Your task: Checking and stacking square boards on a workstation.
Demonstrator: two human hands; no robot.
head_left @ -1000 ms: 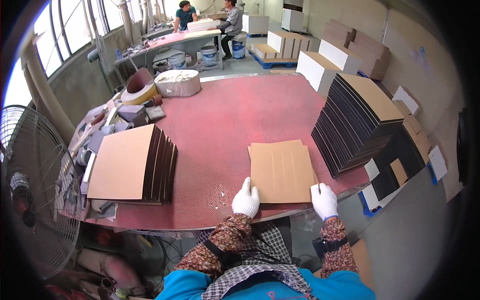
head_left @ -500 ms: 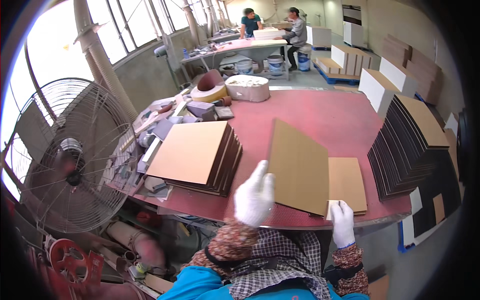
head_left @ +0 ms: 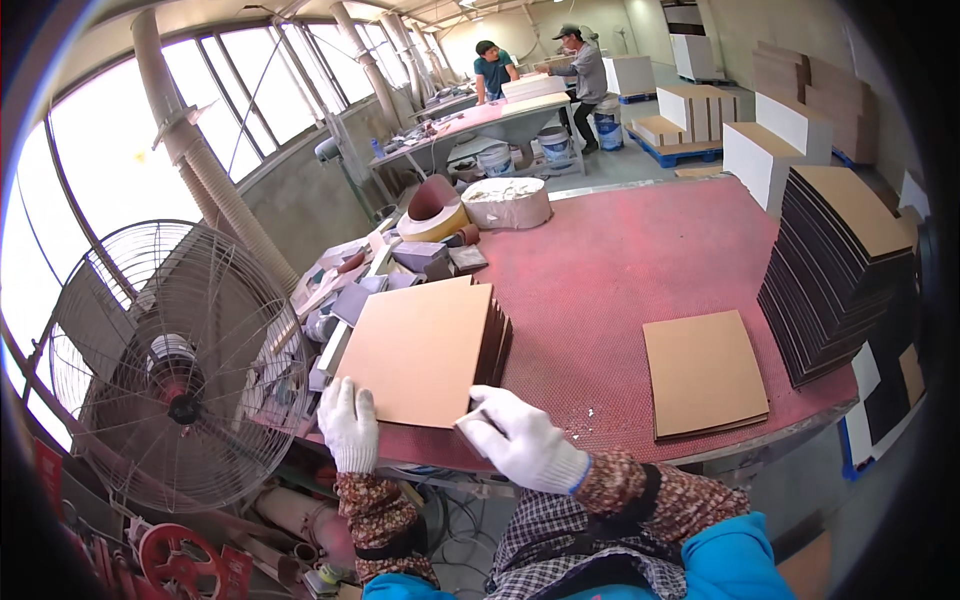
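The near left corner of the top panel [head_left: 415, 350] on a stack of flat brown boards is touched by my left hand [head_left: 350, 425], white-gloved, with its fingers stretched out. At the stack's near right corner my right hand [head_left: 525, 440], also gloved, is closed on a small pale flat piece [head_left: 468, 418]. Most of that piece is hidden by the fingers, and its kind is unclear. The top panel sits slightly askew on the boards under it. Farther right on the red table [head_left: 590, 290] lies a low pile of tan panels [head_left: 705, 375].
A tall stack of dark-edged boards [head_left: 840, 270] stands at the table's right. Sanding blocks and scraps [head_left: 400, 260] crowd the left edge, beside a large caged fan [head_left: 180, 370]. A roll of abrasive [head_left: 432, 215] stands behind them. Two people work at a far bench [head_left: 480, 120].
The tilted panel from the table's middle is now on the left stack. Both hands have moved left to that stack, the right still holding the small pale piece. The view has shifted.
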